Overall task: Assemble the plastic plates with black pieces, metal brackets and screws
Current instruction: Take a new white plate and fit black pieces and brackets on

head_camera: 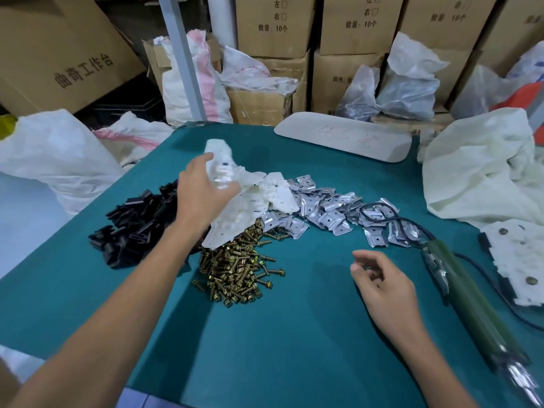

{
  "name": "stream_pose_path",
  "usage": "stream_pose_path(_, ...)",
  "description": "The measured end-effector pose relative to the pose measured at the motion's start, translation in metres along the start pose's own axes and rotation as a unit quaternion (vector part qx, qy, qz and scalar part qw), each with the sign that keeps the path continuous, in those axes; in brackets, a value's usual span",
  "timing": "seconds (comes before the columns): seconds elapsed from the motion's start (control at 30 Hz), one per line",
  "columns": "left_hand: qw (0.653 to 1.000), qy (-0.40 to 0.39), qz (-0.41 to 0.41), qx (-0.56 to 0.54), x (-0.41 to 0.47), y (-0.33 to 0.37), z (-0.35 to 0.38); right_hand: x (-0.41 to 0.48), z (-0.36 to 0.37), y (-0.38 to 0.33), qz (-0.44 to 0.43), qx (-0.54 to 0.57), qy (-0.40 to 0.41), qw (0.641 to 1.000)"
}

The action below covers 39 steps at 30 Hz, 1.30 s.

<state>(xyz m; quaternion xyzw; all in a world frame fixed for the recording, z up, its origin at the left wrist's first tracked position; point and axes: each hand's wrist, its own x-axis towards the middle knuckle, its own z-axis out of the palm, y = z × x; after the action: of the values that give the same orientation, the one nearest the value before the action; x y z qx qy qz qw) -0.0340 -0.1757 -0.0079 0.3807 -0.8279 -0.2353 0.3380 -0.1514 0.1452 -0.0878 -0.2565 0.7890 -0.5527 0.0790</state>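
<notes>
The step in hand looks like the very start of one assembly: picking a bare plate off the stock. The left hand (203,192) reaches toward the far-left part of the table (294,334) and closes its fingers round a plastic plate (219,151), which tilts up above the pile of plates (241,213). The picture is blurred there, so the exact hold is hard to read, but the plate stands out beyond the fingers on the far side and the hand sits on its near edge.

The right hand (382,287) hovers over the bare middle of the table toward the near-right side, fingers loosely curled and holding nothing.

The other parts lie in a band across the table's middle — black pieces (135,225) toward the left edge, under the left forearm, screws (235,269) just in front of the plate pile and touching it, metal brackets (326,210) spread from the pile toward the right. A power screwdriver (471,298) lies along the right edge, its cable looped over the brackets, and what seems a finished plate (515,260) rests beyond it.

The next move probably calls for bringing the plate down to the open space by the right hand, then taking a black piece — the heap nearest the left hand.
</notes>
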Motion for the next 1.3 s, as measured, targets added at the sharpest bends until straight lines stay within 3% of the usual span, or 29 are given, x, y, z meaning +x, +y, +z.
stream_pose_path(0.23,0.955,-0.079,0.143,-0.246,-0.131,0.077,-0.004,-0.001,-0.007,-0.059,0.025,0.239,-0.029,0.97)
stream_pose_path(0.4,0.92,-0.088,0.188,-0.332,-0.166,0.097,0.002,0.002,-0.02,-0.1,0.031,0.385,-0.121,0.914)
stream_pose_path(0.47,0.908,-0.117,0.161,-0.369,-0.172,0.102,0.004,0.002,-0.021,-0.104,0.036,0.398,-0.15,0.904)
stream_pose_path(0.53,0.852,-0.175,0.05,-0.49,-0.175,0.108,0.0,0.001,-0.019,-0.105,0.025,0.374,-0.162,0.913)
stream_pose_path(0.63,0.669,-0.301,-0.193,-0.651,-0.173,0.114,-0.009,0.0,-0.015,-0.102,0.036,0.341,-0.111,0.933)
stream_pose_path(0.77,0.612,-0.37,-0.251,-0.652,-0.169,0.105,-0.013,-0.001,-0.017,-0.098,0.06,0.365,-0.123,0.921)
stream_pose_path(0.87,0.617,-0.398,-0.251,-0.631,-0.172,0.101,-0.007,-0.001,-0.018,-0.098,0.055,0.353,-0.123,0.926)
stream_pose_path(1.0,0.666,-0.393,-0.262,-0.578,-0.174,0.095,-0.001,0.001,-0.019,-0.095,0.062,0.326,-0.08,0.94)
stream_pose_path(1.07,0.69,-0.348,-0.261,-0.579,-0.17,0.092,-0.003,-0.006,-0.023,-0.084,0.078,0.324,-0.053,0.942)
stream_pose_path(1.17,0.778,-0.244,-0.239,-0.528,-0.161,0.081,-0.001,-0.032,-0.031,-0.06,0.111,0.309,-0.095,0.94)
stream_pose_path(1.2,0.8,-0.241,-0.232,-0.497,-0.159,0.08,0.0,-0.041,-0.031,-0.055,0.122,0.304,-0.118,0.937)
stream_pose_path(1.3,0.809,-0.325,-0.216,-0.439,-0.164,0.077,0.006,-0.045,-0.027,-0.048,0.135,0.338,-0.054,0.93)
